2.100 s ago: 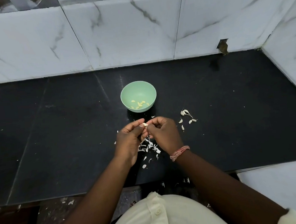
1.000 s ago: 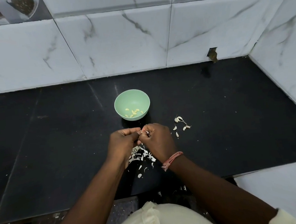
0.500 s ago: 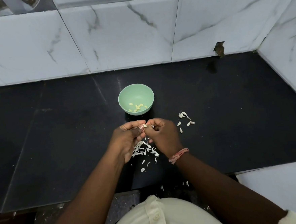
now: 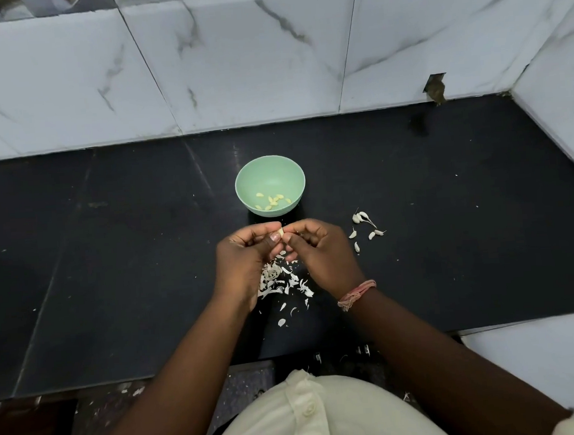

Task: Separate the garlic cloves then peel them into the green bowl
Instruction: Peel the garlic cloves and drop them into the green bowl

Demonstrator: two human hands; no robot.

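A green bowl [image 4: 246, 182] stands on the black counter and holds several peeled garlic cloves [image 4: 273, 201]. Just in front of it, my left hand [image 4: 244, 261] and my right hand [image 4: 318, 252] meet fingertip to fingertip around one pale garlic clove [image 4: 281, 232]. My left thumb and fingers pinch the clove; my right fingers curl in against it. Several unpeeled cloves [image 4: 364, 227] lie to the right of my right hand. A heap of white garlic skins [image 4: 281, 280] lies under my hands.
The black counter [image 4: 112, 263] runs to a white marble-tiled wall [image 4: 234, 68] at the back and a side wall [image 4: 563, 103] at the right. A dark hole [image 4: 434, 86] sits in the back tiles. The counter's front edge is close to my body.
The hands stay together in front of the bowl, working the same clove. More of the pale clove now shows between the fingertips. The camera view shifted slightly.
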